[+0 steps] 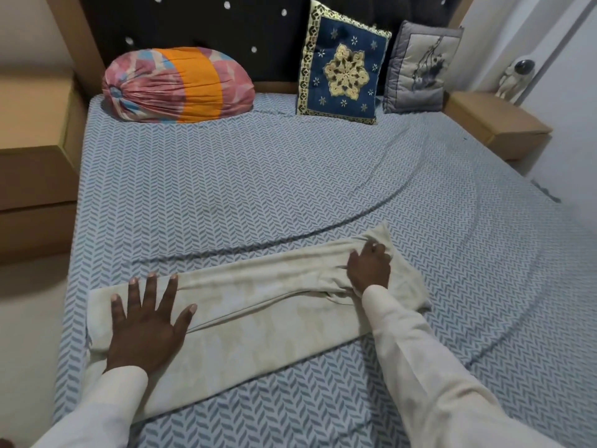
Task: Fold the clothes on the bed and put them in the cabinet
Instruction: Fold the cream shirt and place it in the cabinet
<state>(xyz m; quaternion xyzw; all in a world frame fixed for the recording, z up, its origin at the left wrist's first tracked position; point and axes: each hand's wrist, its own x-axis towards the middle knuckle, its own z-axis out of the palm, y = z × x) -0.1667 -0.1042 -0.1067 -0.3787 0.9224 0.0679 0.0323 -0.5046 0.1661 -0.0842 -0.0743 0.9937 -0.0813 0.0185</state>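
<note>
A cream garment (258,305) lies folded lengthwise into a long strip across the near part of the bed (258,189). My left hand (147,321) presses flat on its left end with fingers spread. My right hand (370,266) rests on the right end, its fingers curled into the bunched cloth near the strip's far edge. Both arms wear cream sleeves. No cabinet is in view.
A bolster (177,85) in pink and orange, a blue embroidered cushion (342,64) and a grey cushion (420,67) lean at the dark headboard. Wooden side units stand left (35,140) and right (494,124) of the bed. A small white figurine (515,77) sits on the right one.
</note>
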